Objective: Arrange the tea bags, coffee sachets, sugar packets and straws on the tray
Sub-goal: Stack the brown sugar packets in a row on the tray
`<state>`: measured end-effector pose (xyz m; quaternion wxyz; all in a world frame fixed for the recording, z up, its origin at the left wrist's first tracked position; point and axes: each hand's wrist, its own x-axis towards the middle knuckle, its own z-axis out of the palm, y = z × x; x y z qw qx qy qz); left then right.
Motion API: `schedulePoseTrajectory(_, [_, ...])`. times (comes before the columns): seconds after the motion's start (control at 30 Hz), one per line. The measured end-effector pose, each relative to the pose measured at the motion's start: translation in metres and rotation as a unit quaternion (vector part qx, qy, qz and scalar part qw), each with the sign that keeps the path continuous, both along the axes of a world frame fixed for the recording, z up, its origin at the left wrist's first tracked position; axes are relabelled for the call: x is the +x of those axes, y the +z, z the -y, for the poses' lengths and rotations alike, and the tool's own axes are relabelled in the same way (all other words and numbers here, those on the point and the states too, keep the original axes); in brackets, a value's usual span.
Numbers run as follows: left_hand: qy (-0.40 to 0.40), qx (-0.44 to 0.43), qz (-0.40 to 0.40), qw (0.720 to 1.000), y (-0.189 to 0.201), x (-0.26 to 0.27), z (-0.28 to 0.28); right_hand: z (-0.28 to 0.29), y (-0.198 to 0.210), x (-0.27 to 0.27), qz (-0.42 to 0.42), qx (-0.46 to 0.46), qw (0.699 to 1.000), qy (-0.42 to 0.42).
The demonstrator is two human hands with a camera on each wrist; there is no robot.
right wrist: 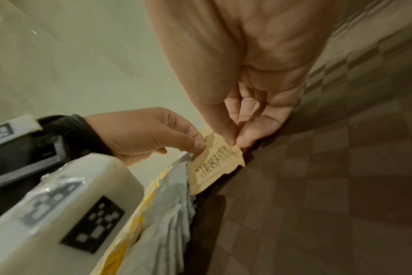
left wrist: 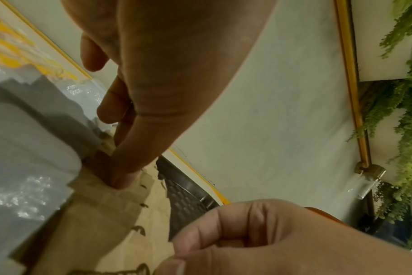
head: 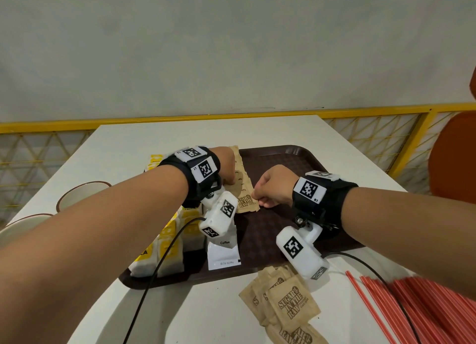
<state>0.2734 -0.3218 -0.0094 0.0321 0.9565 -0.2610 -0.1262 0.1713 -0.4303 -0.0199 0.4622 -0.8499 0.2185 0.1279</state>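
Both hands work on a row of brown paper sugar packets lying overlapped on the dark brown textured plastic tray, just right of the yellow-and-white tea bags and beyond the white coffee sachet. The right hand has thumb and forefinger pinched on the near right corner of the nearest packet; the left hand has its fingertips curled onto the row's left edge.

To do this well, I judge the left hand should steady the row while the right eases its packet square with the others, with light pressure, since thin paper slides and fans out.

More brown sugar packets and the thin red plastic straws wait off the tray on the white table.

The left wristband hides the row's middle, so its count is unclear. The straws are cut off at the frame edge.
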Motion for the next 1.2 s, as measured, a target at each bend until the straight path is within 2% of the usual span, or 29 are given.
schedulePoseTrajectory(0.13, [-0.002, 0.001, -0.003, 1.000, -0.001, 0.001, 0.002, 0.003, -0.002, -0.005, 0.037, 0.027, 0.999, -0.014])
schedulePoseTrajectory(0.43, [0.008, 0.009, 0.011, 1.000, 0.004, 0.002, -0.004, 0.006, -0.007, -0.004, 0.062, 0.042, 0.997, -0.018])
schedulePoseTrajectory(0.6, [0.021, -0.003, 0.035, 0.999, 0.007, 0.006, -0.006, 0.005, -0.004, 0.004, 0.089, -0.014, 0.995, -0.038])
schedulePoseTrajectory(0.77, [0.032, -0.013, 0.050, 0.998, 0.009, 0.010, -0.010, 0.006, -0.001, 0.019, 0.117, -0.020, 0.992, -0.048])
schedulePoseTrajectory(1.1, [0.039, -0.021, 0.042, 0.998, 0.004, 0.013, -0.015, 0.006, -0.003, 0.036, 0.128, -0.052, 0.990, -0.011])
schedulePoseTrajectory(1.2, [0.030, -0.078, 0.008, 0.996, 0.011, 0.009, -0.020, 0.008, 0.000, 0.033, 0.131, -0.041, 0.990, -0.014])
